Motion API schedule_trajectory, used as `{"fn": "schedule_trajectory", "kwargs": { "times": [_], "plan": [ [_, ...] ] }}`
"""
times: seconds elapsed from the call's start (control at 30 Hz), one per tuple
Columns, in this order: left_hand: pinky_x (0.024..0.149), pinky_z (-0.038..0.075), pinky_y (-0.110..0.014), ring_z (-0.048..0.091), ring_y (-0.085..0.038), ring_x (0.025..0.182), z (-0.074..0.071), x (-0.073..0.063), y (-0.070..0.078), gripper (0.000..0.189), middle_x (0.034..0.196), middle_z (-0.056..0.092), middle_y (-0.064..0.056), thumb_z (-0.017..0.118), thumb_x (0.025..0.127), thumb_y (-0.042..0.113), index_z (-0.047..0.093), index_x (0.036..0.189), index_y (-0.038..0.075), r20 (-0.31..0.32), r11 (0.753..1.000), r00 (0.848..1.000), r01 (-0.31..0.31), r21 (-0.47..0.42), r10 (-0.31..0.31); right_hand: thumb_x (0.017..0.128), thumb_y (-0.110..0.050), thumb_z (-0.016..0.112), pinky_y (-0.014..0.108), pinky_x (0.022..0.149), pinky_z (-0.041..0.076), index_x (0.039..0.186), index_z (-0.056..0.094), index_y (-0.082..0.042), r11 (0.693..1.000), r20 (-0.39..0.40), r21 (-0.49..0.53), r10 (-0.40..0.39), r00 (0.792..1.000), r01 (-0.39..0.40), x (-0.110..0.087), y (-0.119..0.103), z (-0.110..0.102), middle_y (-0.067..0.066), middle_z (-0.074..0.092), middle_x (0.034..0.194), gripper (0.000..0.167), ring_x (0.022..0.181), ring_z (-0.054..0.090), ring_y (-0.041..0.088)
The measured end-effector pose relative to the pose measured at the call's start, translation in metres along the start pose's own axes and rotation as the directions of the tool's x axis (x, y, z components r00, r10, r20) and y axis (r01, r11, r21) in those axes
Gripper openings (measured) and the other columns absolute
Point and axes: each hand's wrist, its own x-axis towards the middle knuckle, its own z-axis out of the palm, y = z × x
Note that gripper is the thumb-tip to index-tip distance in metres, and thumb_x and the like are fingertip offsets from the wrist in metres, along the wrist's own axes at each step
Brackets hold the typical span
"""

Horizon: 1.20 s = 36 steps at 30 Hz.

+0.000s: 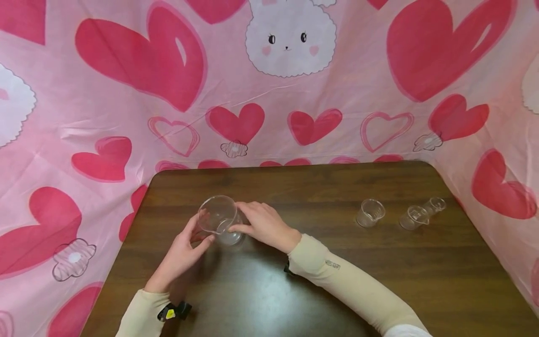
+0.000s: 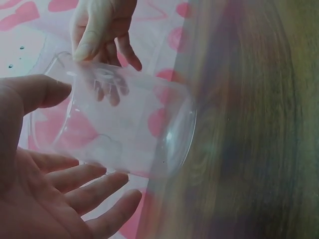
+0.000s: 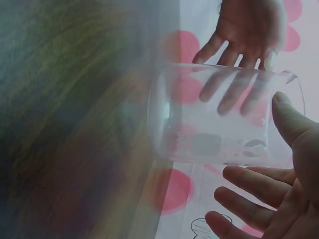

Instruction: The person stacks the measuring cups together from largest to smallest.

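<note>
A large clear glass beaker (image 1: 219,213) with a wide rim stands at the left of the table, between both hands. The right hand (image 1: 266,225) holds it from the right, its thumb across the wall by the rim and its fingers toward the back. On the other side the left hand (image 1: 182,252) rests its spread, mostly straight fingers along the glass. The left thumb lies near the rim at the front. White printed marks show on the beaker (image 3: 207,144) in the right wrist view. Through the glass, the left hand's fingers (image 3: 227,99) are partly visible.
A small glass beaker (image 1: 370,214) stands at the right of the table (image 1: 328,290). Farther right are another small beaker (image 1: 412,219) and a narrower glass vessel (image 1: 435,205), close together. A pink heart-patterned cloth (image 1: 353,84) hangs behind and beside the table.
</note>
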Motion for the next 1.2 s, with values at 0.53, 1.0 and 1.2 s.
{"fn": "schedule_trajectory", "kwargs": {
  "times": [0.53, 1.0, 1.2],
  "plan": [
    [0.101, 0.055, -0.054, 0.063, -0.033, 0.125, 0.011, 0.001, 0.004, 0.069, 0.149, 0.057, -0.013, 0.083, 0.092, 0.023, 0.049, 0.151, 0.015, 0.019, 1.000, 1.000, 0.012, -0.023, -0.011, 0.087, -0.049, 0.082, 0.044, 0.098, 0.056, 0.139, 0.061, -0.012, 0.994, 0.023, 0.105, 0.029, 0.999, -0.031, -0.028, 0.010, -0.014, 0.002, 0.070, 0.126, 0.067, 0.115, 0.066, 0.024],
    [0.100, 0.055, -0.052, 0.065, -0.033, 0.122, 0.037, 0.007, 0.013, 0.068, 0.146, 0.060, -0.013, 0.085, 0.089, 0.021, 0.054, 0.148, 0.014, 0.044, 0.997, 0.999, -0.027, -0.079, 0.031, 0.084, -0.047, 0.086, 0.046, 0.105, 0.053, 0.145, 0.058, -0.013, 0.990, 0.006, 0.129, 0.055, 0.998, -0.055, -0.053, 0.026, -0.026, 0.004, 0.067, 0.134, 0.074, 0.122, 0.064, 0.022],
    [0.098, 0.057, -0.051, 0.066, -0.031, 0.118, 0.048, 0.010, 0.017, 0.071, 0.144, 0.062, -0.012, 0.087, 0.087, 0.021, 0.053, 0.148, 0.013, 0.058, 0.995, 0.997, -0.050, -0.087, 0.056, 0.084, -0.047, 0.086, 0.048, 0.105, 0.052, 0.146, 0.056, -0.012, 0.990, 0.006, 0.125, 0.060, 0.998, -0.060, -0.064, 0.032, -0.031, 0.006, 0.066, 0.136, 0.078, 0.123, 0.063, 0.023]
  ]
}}
